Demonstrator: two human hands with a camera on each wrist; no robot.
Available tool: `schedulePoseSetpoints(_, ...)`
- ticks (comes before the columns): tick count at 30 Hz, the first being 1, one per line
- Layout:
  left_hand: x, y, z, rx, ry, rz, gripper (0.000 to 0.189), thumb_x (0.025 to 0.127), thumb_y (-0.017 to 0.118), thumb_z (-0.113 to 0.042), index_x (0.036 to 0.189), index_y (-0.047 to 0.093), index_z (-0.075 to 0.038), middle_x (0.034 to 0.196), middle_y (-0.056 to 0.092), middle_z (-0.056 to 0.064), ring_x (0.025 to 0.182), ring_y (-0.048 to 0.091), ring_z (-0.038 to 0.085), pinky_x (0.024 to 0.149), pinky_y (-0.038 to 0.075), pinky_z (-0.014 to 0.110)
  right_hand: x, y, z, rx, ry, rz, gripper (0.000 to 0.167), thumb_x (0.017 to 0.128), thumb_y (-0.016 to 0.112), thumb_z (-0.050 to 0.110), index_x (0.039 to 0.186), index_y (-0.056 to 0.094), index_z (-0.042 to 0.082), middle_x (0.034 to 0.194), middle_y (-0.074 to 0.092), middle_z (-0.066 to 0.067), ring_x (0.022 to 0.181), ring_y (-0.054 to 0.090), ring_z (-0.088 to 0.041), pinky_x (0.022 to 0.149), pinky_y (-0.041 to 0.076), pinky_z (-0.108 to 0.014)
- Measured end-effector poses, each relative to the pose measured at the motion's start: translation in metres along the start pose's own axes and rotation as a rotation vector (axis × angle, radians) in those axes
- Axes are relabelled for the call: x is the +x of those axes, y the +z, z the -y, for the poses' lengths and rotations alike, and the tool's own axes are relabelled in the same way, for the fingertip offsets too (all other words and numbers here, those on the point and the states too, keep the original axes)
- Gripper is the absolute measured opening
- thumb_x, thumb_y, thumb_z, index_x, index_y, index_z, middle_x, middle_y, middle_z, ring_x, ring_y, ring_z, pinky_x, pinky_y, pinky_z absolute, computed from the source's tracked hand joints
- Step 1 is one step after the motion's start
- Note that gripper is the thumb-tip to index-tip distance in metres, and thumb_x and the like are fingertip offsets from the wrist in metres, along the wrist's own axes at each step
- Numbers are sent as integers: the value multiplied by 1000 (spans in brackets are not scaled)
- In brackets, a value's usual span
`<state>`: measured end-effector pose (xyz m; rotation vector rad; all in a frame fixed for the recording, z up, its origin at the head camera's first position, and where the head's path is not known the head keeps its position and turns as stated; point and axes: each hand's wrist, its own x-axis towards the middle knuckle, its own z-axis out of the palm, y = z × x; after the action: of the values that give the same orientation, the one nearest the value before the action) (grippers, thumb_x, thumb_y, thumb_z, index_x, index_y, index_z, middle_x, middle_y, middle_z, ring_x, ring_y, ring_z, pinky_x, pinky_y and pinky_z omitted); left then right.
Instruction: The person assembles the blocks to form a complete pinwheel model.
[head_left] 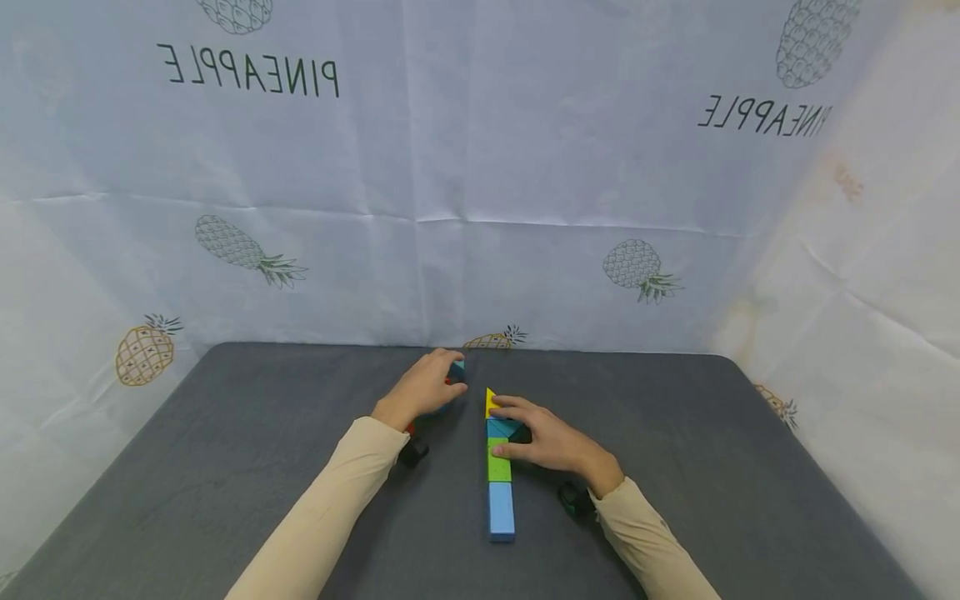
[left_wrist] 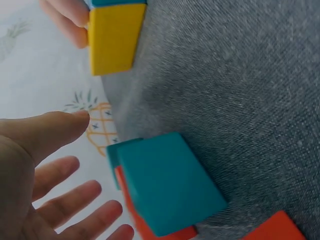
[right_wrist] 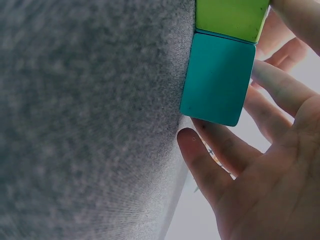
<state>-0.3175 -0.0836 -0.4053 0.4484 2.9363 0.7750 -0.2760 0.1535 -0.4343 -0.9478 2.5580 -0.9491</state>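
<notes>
A row of toy blocks runs away from me down the table: a light blue block (head_left: 501, 510) nearest, then a green block (head_left: 499, 467), a teal block (head_left: 501, 428) and a pointed yellow block (head_left: 491, 403) at the far end. My right hand (head_left: 555, 437) lies along the row's right side, its thumb touching the green block and its forefinger at the yellow one. To the left, my left hand (head_left: 423, 387) hovers with spread fingers beside a teal block (left_wrist: 170, 185). Beneath that sits a red block (left_wrist: 137, 210), partly hidden; the hand grips nothing.
Another red block (left_wrist: 277, 230) shows at the bottom of the left wrist view. The dark grey table (head_left: 637, 383) ends at the back against a white cloth (head_left: 525, 167) printed with pineapples. Each wrist wears a dark device (head_left: 573, 500).
</notes>
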Motion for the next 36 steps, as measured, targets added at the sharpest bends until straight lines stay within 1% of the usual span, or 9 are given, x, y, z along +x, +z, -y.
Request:
schedulePoseSetpoints(5,6,5,3,16,-1,-19,55,97,66,-23,146,47,-9,151,44,15,132,49,35,105,45,50,0,0,0,7,-2,1,67,95,66,41,149,44,7,160,32,-13,148,31,-37,114,35,-58)
schedulePoseSetpoints(9,10,8,5,17,-13,-29,55,96,66,-21,146,47,-10,152,43,16,133,49,36,105,45,49,0,1,0,18,1,2,67,95,66,41,149,44,8,161,32,-13,148,30,-37,114,34,-58)
schedulePoseSetpoints(13,12,10,6,6,-37,-7,57,97,66,-21,149,44,-11,155,39,15,137,45,36,107,43,50,0,0,0,23,3,5,67,95,66,40,149,44,7,161,31,-13,148,30,-37,114,34,-59)
schedulePoseSetpoints(17,15,11,7,6,-46,18,59,97,66,-20,150,42,-12,156,37,16,136,46,36,107,44,50,0,0,0,22,6,2,67,95,66,40,149,44,8,161,31,-12,149,30,-37,114,34,-58)
schedulePoseSetpoints(24,17,12,7,3,-63,35,53,98,64,-19,147,46,-11,150,46,14,134,50,33,107,44,48,1,0,-1,23,3,4,67,95,65,41,149,44,8,161,31,-12,149,30,-37,115,34,-58)
schedulePoseSetpoints(27,18,12,7,11,-62,30,50,98,64,-21,145,48,-12,146,50,13,131,52,32,106,45,47,1,0,-2,19,3,3,67,95,65,41,149,44,8,161,32,-12,148,30,-37,115,34,-58)
schedulePoseSetpoints(29,19,13,7,15,-56,27,47,98,64,-23,142,51,-12,142,55,13,126,56,30,102,47,45,1,1,-2,14,2,2,67,95,65,41,149,44,8,161,32,-12,148,30,-37,115,34,-58)
schedulePoseSetpoints(32,20,14,7,18,-47,24,41,98,65,-25,135,55,-12,131,61,11,113,61,27,93,51,42,1,1,-3,11,3,0,67,95,66,42,149,45,8,161,32,-12,148,30,-37,115,33,-58)
schedulePoseSetpoints(36,21,15,6,22,-43,17,35,97,65,-27,128,58,-13,121,65,9,98,63,23,84,52,38,2,1,-3,5,4,-3,68,94,66,42,149,45,8,161,33,-12,148,30,-37,114,33,-59)
